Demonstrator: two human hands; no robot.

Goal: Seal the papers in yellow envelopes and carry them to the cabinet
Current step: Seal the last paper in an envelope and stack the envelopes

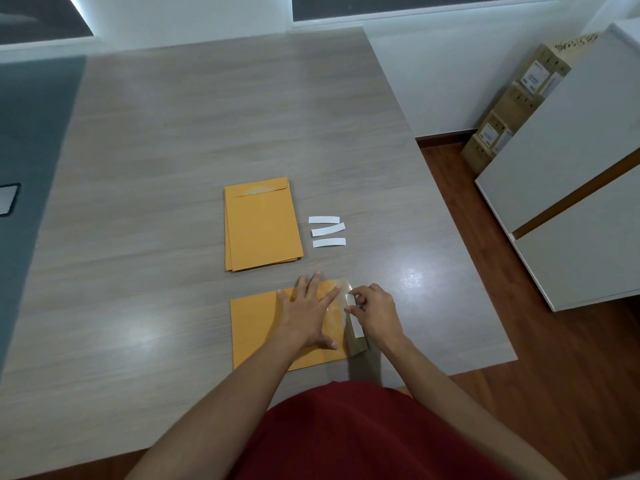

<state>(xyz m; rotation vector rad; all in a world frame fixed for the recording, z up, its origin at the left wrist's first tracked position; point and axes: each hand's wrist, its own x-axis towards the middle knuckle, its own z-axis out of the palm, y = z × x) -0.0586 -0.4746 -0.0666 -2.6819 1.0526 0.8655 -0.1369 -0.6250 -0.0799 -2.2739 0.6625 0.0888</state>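
Lying under the left hand (309,310), the envelope (256,327); right hand (375,311) seemingly pinching its strip (354,318).

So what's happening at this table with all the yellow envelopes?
A person is sealing a yellow envelope at the near edge of the table. The left hand presses flat on it while the right hand pinches a white backing strip at the open flap. Three white strips lie further back, beside a stack of envelopes. Nothing is being carried to the cabinet yet.
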